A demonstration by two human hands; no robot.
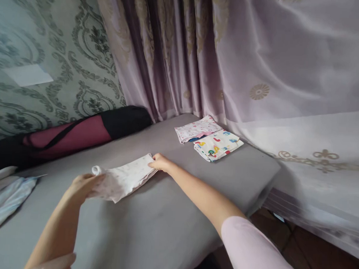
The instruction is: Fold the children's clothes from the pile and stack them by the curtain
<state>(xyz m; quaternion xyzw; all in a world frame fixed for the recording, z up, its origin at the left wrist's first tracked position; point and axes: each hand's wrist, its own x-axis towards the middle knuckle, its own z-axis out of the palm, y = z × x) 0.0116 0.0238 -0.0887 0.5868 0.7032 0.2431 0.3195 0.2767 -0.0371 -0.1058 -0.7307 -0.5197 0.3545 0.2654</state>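
A white cloth garment with a faint print stretches between my two hands, just over the grey surface. My left hand grips its near left end, where a small rolled loop of the fabric sticks up. At the far right end, my right hand pinches the corner between thumb and fingers. The layers look folded together along the right edge. Which kind of garment it is cannot be made out.
Beyond my right hand lie a folded white cloth with colourful shapes and a folded pink-patterned cloth on the grey padded surface. A maroon and black long bag lines the wall. Crumpled light clothes lie left. Curtains hang behind.
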